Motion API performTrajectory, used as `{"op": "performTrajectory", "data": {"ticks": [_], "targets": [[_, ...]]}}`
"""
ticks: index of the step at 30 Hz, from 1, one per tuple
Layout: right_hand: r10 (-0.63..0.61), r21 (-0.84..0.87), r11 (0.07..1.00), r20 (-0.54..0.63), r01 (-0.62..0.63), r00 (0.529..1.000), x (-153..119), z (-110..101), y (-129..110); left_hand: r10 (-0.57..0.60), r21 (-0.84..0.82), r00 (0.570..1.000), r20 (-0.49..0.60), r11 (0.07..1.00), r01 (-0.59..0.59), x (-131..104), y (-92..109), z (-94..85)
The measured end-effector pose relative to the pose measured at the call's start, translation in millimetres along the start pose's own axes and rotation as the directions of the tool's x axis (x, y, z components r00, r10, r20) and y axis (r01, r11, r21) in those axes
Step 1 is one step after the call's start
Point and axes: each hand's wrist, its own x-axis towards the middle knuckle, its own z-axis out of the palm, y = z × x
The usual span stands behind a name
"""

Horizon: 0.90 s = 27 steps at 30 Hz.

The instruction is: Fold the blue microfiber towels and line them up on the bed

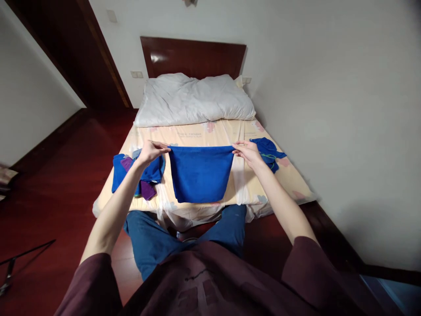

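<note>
Over the near part of the thin, cream bed sheet, a smooth blue cloth is held up flat. The left hand pinches one top corner, and the right hand pinches the other. Its top edge is pulled straight, and it looks a bit narrower at the bottom. On the left lies a messy pile of blue and purple cloths. On the right is a crumpled blue bundle with a thin green string. A puffy white quilt sits by the shiny brown headboard.
</note>
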Motion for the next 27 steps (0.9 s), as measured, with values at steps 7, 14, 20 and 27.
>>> {"op": "performTrajectory", "data": {"ticks": [7, 14, 20, 27], "targets": [[-0.391, -0.031, 0.921, -0.099, 0.389, 0.915, 58, 31, 1, 0.234, 0.116, 0.943, -0.238, 0.971, -0.211, 44, 9, 7.4], [-0.460, -0.147, 0.882, -0.072, 0.447, 0.885, 0, 6, 65, 0.334, 0.240, 0.905, -0.263, 0.931, -0.274, -29, -57, 13.9], [0.037, -0.147, 0.987, -0.146, -0.059, 0.989, -91, 8, 236, -0.002, 0.354, 0.999, 0.054, 0.935, -0.018, -141, -194, 80.7], [0.246, -0.080, 0.958, -0.266, -0.275, 0.932, -121, 11, 316, -0.301, 0.319, 0.954, 0.005, 0.904, 0.284, -183, -254, 125.0]]}}
